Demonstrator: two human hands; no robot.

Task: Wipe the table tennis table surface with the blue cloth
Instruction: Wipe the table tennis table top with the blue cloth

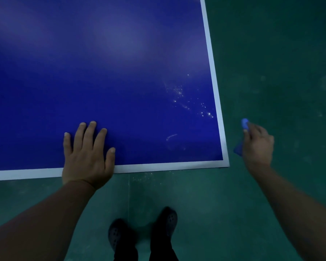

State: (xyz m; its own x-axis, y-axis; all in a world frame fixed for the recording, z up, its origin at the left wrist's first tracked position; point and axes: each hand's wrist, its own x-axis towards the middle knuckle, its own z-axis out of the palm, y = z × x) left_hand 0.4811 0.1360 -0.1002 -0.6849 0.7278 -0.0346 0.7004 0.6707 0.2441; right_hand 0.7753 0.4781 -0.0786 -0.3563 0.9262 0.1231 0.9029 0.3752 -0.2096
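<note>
Blue worktop (102,72) filled the left, white specks (192,100) near its right edge. Left hand (87,155) pressed flat, fingers straight, likely bracing. Right hand (257,146), off the right edge over the floor (280,63), pinched the cloth (244,123), not yet wiping.

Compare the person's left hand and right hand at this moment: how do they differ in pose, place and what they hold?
The left hand lies flat with fingers spread; the right hand has its fingers curled. The left hand holds nothing; the right hand grips the blue cloth. The left hand rests on the table by its near white edge; the right hand is off the table, past its right edge, over the green floor. Both are bare.
</note>
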